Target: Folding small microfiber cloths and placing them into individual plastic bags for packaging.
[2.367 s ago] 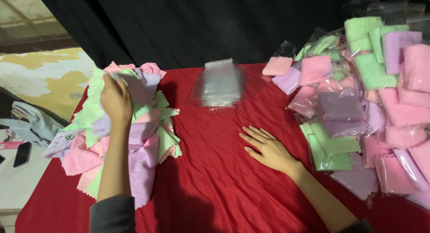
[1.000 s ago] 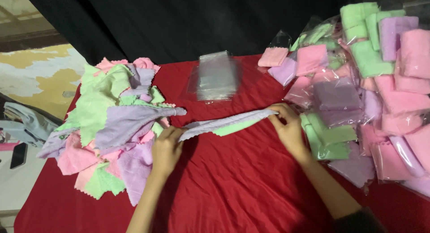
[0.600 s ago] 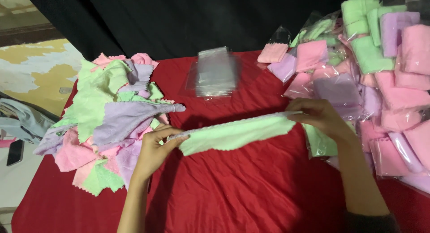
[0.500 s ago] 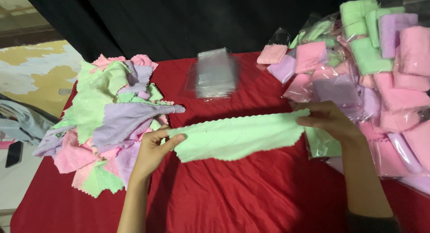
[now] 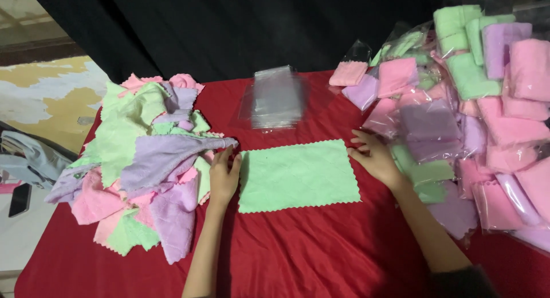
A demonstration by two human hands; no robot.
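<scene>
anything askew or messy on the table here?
Nothing damaged. The green cloth lies flat between the left hand and right hand, slightly skewed. The loose cloth pile is jumbled, one lilac piece straggling out toward the left hand.

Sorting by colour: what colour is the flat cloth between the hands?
Light green cloth with scalloped edges, head view.

1 green cloth point(image 5: 298, 175) spread flat, centre of red surface point(image 5: 321, 252). 2 hands: left hand point(image 5: 223, 175) at its 9 o'clock edge, right hand point(image 5: 372, 157) at 3. 1 stack of clear bags point(image 5: 278, 97) at 12. 1 loose cloth pile point(image 5: 143, 160) at 9, 1 heap of bagged cloths point(image 5: 470, 114) at 2-3; too many to count. 1 phone point(image 5: 20, 199) far left.
</scene>
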